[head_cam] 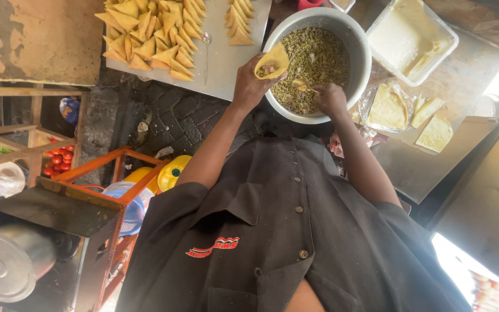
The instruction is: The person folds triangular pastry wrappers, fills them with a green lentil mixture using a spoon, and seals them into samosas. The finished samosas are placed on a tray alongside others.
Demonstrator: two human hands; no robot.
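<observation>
Head view: nearest the camera, a dark button-up shirt [284, 231] is seen from above, with both bare forearms stretched out towards a metal bowl [358, 43]. To the left, an orange wooden stand [96, 167] is seen beside a blue strainer [129, 202] and a yellow container [173, 171], with red tomatoes [59, 160] on a shelf further left.

A folded cone of pastry [272, 61] is gripped in the left hand [250, 86], the fingers closed around its lower part, and is held over the near left rim of the bowl. The right hand [329, 97] is closed on a small spoon [302, 86], whose tip is laid in the greenish chopped filling [319, 55] inside the bowl.

Just right of the bowl, cut pastry sheets [389, 107] are laid on a plastic bag. Further off, a metal tray [226, 69] is loaded with folded triangular pastries [151, 34], and a white tub [414, 37] is set at the far right.
</observation>
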